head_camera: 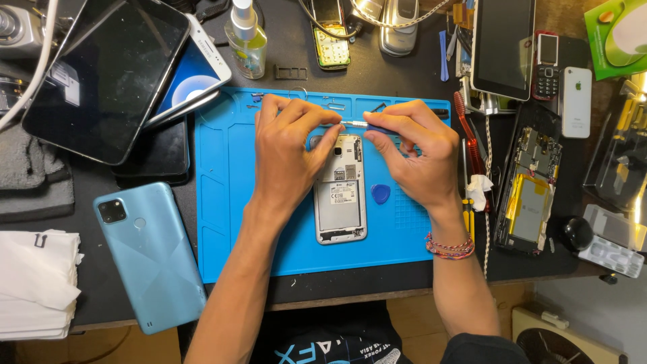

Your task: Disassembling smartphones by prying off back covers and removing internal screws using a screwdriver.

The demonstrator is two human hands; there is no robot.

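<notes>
Both hands pinch a precision screwdriver (367,125): left hand (290,152) fingertips at the metal shaft, right hand (418,152) around the blue handle. It is held level above the open-backed phone (341,195) on the blue repair mat (229,202). Risk: a slipped tip may scratch the board, and loosened screws may roll off the mat.

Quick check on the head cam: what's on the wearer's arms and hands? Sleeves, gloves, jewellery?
Both forearms are bare, with no sleeves in view and no gloves. The left hand has no ring, watch or band that shows. The right hand has no ring that shows either; its wrist wears a stack of thin braided string bracelets in red, pink and blue.
</notes>
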